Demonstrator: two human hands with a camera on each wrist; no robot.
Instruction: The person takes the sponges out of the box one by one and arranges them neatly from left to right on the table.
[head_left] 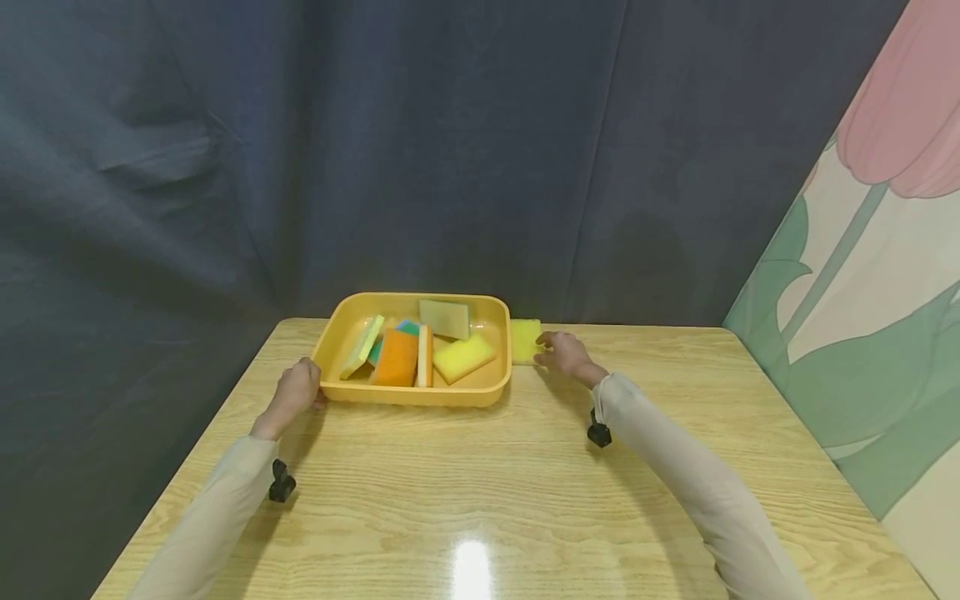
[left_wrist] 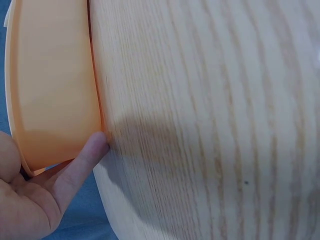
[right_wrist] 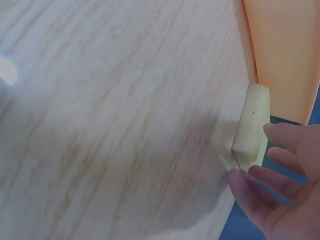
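Note:
A yellow plastic tray (head_left: 420, 397) stands at the back of the table, with several sponges inside. My left hand (head_left: 296, 387) grips its left end; in the left wrist view, fingers (left_wrist: 80, 167) reach under the tray's wall (left_wrist: 55, 95). Just right of the tray lies a yellow sponge (head_left: 525, 342), flat on the table. My right hand (head_left: 566, 354) is at this sponge's right edge. In the right wrist view the fingers are spread and loosely bent beside the sponge (right_wrist: 252, 122), not closed round it.
Inside the tray are an orange sponge (head_left: 396, 358), a yellow sponge (head_left: 465, 358), a white-and-orange one standing on edge (head_left: 425, 357), and a pale one (head_left: 445, 318) against the back wall. A dark curtain (head_left: 450, 150) hangs behind the wooden table (head_left: 525, 483).

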